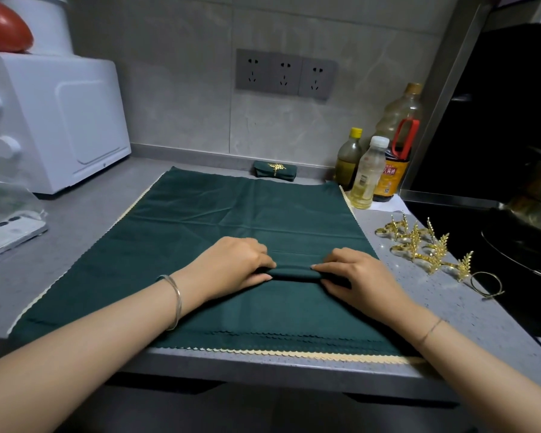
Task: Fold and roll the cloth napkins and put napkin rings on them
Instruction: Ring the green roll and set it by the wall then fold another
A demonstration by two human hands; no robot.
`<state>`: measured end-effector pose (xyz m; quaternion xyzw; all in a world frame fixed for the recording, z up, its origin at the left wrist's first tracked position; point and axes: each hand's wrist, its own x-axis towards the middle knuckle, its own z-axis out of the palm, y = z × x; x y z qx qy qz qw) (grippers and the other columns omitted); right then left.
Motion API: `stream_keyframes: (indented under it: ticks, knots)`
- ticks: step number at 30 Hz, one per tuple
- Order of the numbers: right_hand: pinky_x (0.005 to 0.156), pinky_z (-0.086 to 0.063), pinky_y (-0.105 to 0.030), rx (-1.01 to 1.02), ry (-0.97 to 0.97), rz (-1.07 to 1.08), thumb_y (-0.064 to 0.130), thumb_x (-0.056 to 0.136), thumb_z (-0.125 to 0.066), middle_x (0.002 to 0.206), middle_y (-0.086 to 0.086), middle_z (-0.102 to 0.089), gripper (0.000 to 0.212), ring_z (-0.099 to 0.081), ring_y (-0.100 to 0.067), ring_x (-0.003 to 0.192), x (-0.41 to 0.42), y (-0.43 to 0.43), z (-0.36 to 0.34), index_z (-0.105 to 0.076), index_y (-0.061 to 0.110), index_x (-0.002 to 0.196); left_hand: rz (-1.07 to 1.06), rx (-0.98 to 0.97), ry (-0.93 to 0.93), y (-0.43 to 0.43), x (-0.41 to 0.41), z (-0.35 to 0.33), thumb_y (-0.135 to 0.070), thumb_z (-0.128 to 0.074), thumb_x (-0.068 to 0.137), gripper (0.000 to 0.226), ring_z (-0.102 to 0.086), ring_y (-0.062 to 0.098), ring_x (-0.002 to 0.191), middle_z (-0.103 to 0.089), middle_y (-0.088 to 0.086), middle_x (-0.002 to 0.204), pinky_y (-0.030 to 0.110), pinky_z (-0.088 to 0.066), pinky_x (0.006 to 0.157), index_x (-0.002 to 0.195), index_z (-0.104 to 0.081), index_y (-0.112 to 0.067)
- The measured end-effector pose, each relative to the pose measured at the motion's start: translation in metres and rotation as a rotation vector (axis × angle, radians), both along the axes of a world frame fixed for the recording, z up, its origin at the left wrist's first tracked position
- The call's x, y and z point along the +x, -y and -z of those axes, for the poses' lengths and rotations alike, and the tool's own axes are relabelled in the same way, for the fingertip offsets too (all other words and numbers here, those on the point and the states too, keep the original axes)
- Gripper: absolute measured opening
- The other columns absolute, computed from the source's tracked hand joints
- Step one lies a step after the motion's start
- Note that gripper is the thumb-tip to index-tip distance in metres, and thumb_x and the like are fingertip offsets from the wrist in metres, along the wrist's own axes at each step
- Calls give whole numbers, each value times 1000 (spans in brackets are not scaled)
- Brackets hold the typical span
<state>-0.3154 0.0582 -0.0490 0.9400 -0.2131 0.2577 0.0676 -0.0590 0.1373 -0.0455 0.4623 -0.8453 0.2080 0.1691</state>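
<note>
- Both hands pinch a rolled fold of a dark green napkin (219, 214): the left hand (231, 267) and the right hand (361, 278) sit side by side, fingertips curled over the roll and thumbs tucked under it, closed on the cloth
- Between the hands a short stretch of the roll (292, 272) shows as a tight ridge running left to right
- Spread flat, the napkin covers the middle of the grey countertop (75, 226); its near scalloped hem lies along the front edge, over a stack of more green napkins with a cream scalloped trim (294, 353) showing beneath
- At the back edge, against the tiled wall, lies a finished rolled napkin (274, 171) with a gold leaf ring around its middle
- Near the right edge of the countertop, beside the black stovetop (469, 232), a cluster of gold leaf-shaped napkin rings (419, 248) lies loose, well apart from the hands
- In the back right corner stand several bottles (367, 173) of oil and sauce
- Along the left edge sits a white appliance (53, 120), with a phone (10, 234) lying closer to the front
- Each wrist carries a thin bracelet
</note>
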Motion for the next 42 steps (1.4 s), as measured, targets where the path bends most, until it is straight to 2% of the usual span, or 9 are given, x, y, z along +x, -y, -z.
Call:
stream_keyframes:
  ticks: [6,10,14,20,23,26,30,37,42]
  knots:
    - [73,-49,-24,451,179,82,38,82,-67,84,9,-67,25,-62,-5,79,-2,7,-1,-75,23,101,-222,287,-503,0,2,-7,-49,-68,79,21,-52,-1,65,-63,-19,72,18,-39,63,91,-74,-34]
    - [71,-47,-14,931,418,125,21,82,-71,82,6,-73,7,-64,0,73,6,12,-4,-76,21,87,-259,509,-961,9,5,-6,-40,-75,76,15,-54,-6,59,-70,-15,68,10,-40,60,80,-77,-26]
    - [57,-41,-9,1104,521,214,13,81,-73,70,4,-69,5,-54,4,55,15,16,-10,-74,11,85,-355,608,-1114,17,1,-10,-39,-77,74,21,-59,-6,58,-71,-9,67,5,-41,58,76,-75,-18]
    - [50,-38,-8,1139,475,288,12,79,-74,74,-6,-66,4,-47,-4,52,20,18,-19,-72,15,77,-536,372,-715,12,-8,-16,-46,-70,77,25,-55,4,72,-62,-12,76,23,-43,67,85,-65,-22]
    - [47,-37,-8,1137,477,301,10,80,-73,71,-4,-64,5,-45,-6,51,22,17,-21,-71,13,76,-245,95,-468,6,-26,-10,-15,-61,86,29,-55,15,106,-63,-7,113,24,-42,85,114,-65,-24]
    - [50,-39,-8,1117,485,302,11,80,-73,71,-1,-66,3,-47,-6,54,23,16,-20,-72,13,78,-146,200,-271,5,-43,-7,-19,-47,96,37,-52,16,123,-59,-5,130,30,-46,94,132,-54,-26]
    - [56,-41,-18,1037,499,233,12,81,-72,68,-3,-65,6,-51,-10,55,23,17,-12,-71,18,81,-240,262,-244,11,-45,-2,-38,-40,99,37,-41,5,131,-50,-15,138,28,-42,97,135,-48,-35]
    - [77,-48,-26,228,89,215,42,76,-74,104,10,-53,34,-54,-8,95,5,21,-2,-70,29,107,-310,238,-294,25,-42,-7,-47,-56,89,35,-53,4,117,-61,-20,123,20,-38,86,124,-57,-42]
    - [80,-46,-28,324,57,228,40,81,-70,100,12,-52,35,-55,-9,94,10,29,-2,-67,26,113,-258,436,-377,43,-31,-28,-43,-65,84,31,-57,5,111,-66,-17,117,19,-39,82,115,-64,-40]
